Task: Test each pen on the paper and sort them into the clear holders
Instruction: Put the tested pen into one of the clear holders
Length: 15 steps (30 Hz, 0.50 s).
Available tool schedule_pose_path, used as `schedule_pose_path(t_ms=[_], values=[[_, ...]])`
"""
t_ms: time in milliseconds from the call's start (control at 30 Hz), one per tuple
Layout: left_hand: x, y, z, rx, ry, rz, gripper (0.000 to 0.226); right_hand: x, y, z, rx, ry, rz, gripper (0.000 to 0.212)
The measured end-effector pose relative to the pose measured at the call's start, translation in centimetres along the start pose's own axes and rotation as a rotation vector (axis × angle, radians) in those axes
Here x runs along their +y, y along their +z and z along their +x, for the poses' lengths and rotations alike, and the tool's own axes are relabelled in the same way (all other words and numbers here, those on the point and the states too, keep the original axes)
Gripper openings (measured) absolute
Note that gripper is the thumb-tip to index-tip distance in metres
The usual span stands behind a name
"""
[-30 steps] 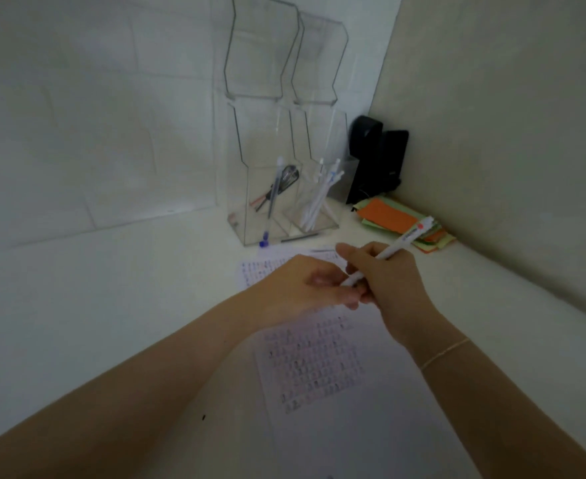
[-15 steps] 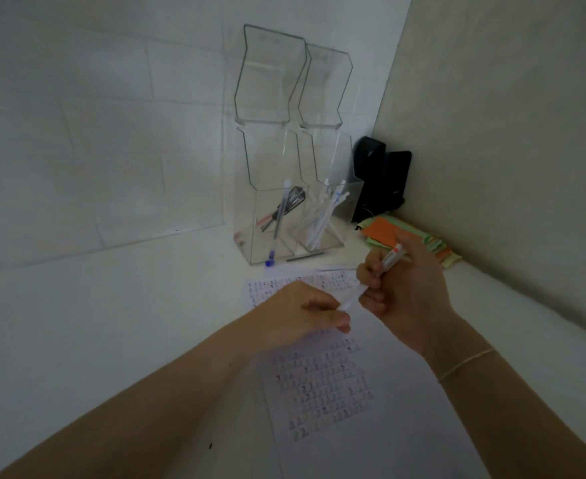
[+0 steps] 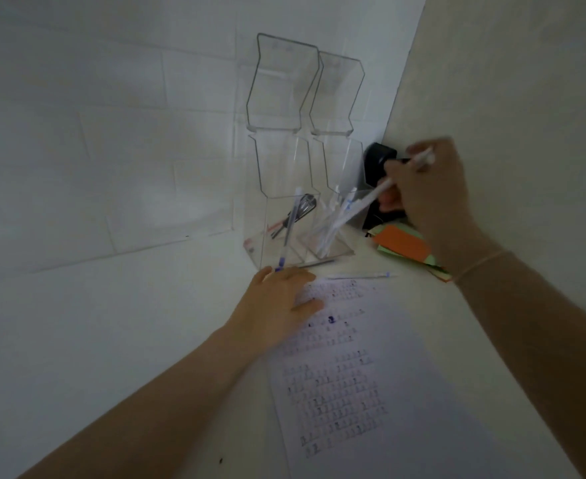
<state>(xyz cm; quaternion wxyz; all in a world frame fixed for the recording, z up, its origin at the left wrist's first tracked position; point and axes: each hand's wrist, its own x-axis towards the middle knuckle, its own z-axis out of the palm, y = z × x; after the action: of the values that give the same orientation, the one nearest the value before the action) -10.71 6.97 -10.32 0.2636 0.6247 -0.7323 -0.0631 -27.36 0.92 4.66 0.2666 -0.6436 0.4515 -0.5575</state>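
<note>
Two clear holders [image 3: 305, 216] are stood side by side at the far corner, open tops within reach, so that pens can be dropped in by sort. The paper [image 3: 371, 375] is laid near, covered in small test marks, and is pinned at its far left corner by the left hand [image 3: 277, 305], whose fingers are spread flat and grasp nothing; this is judged to keep the sheet from sliding. The right hand [image 3: 426, 188] is raised to the right holder's mouth with its fingers curled round a white pen [image 3: 364, 205], held slanted with its tip down among the white pens already inside, apparently so it can slide in. Darker pens and a blue-tipped one [image 3: 288, 233] are kept apart in the left holder. One loose pen [image 3: 357, 276] is left lying just beyond the paper's far edge, probably not yet tested.
</note>
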Motion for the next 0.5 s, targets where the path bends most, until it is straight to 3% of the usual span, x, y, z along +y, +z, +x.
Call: schedule_pose_path(t_ms=[133, 300, 500], values=[[-1.0, 1.1, -0.4, -0.136, -0.035, 0.109, 0.060, -1.3, 0.7, 4.6, 0.153, -0.230, -0.099, 0.020], [-1.0, 1.2, -0.3, -0.119, -0.025, 0.126, 0.060, 0.7, 3.3, 7.7, 0.112, -0.104, -0.157, 0.012], [-1.2, 1.4, -0.3, -0.105, -0.016, 0.111, 0.060, 2.4, 5.9, 7.5, -0.168, -0.152, -0.482, 0.028]])
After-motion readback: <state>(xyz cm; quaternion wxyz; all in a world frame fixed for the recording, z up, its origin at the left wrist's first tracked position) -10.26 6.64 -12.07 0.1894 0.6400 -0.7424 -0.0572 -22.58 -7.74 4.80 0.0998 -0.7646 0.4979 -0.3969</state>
